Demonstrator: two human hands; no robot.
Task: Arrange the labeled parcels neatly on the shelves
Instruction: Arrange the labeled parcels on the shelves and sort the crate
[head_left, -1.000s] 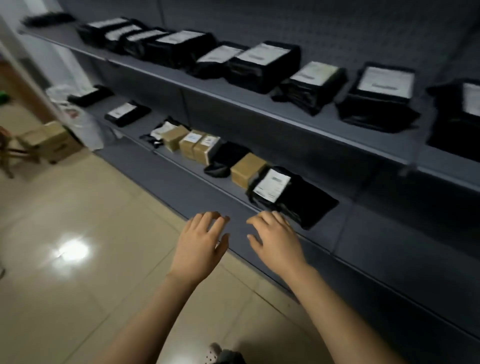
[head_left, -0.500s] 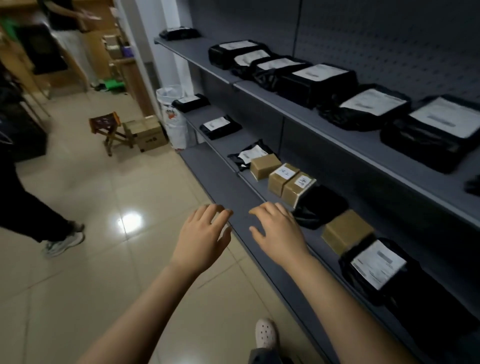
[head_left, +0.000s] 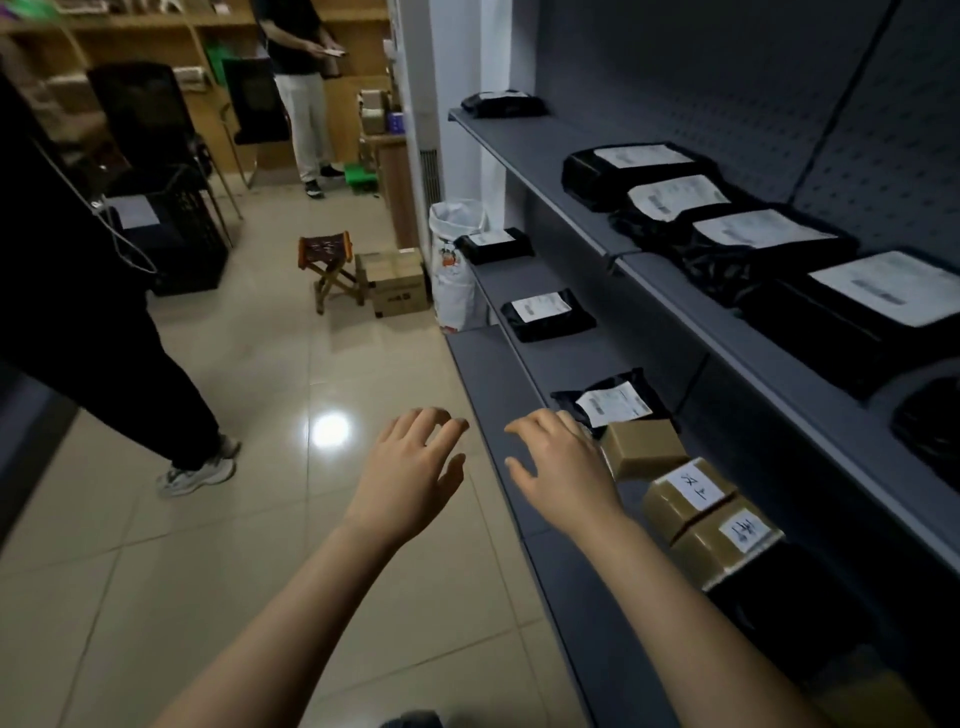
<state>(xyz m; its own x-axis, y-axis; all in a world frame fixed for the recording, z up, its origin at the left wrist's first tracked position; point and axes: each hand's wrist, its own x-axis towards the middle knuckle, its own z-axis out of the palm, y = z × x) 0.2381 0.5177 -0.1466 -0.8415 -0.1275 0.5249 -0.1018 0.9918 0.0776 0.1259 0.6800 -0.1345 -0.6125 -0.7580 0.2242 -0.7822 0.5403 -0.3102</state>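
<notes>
Grey shelves (head_left: 524, 156) run along the right. The upper shelf carries several black bagged parcels with white labels (head_left: 628, 171). On the lower shelf (head_left: 550, 358) lie black labelled bags (head_left: 545, 314), another black bag (head_left: 610, 402) and small brown boxes (head_left: 685, 496), two with white labels. My left hand (head_left: 410, 467) hovers over the floor, fingers relaxed, holding nothing. My right hand (head_left: 563, 465) hangs above the lower shelf's front edge, beside a plain brown box (head_left: 644, 447), fingers loosely spread and empty.
A person in dark trousers (head_left: 104, 338) stands close on the left. Another person (head_left: 301, 88) stands at the back. A folding stool (head_left: 330, 267), a cardboard box (head_left: 395, 280) and a white sack (head_left: 457, 260) sit on the tiled floor near the shelf end. A black crate (head_left: 171, 234) stands further left.
My view has swung left along the shelves, bringing the room and two people into sight. Both hands stay out in front, empty, now beside the small brown boxes.
</notes>
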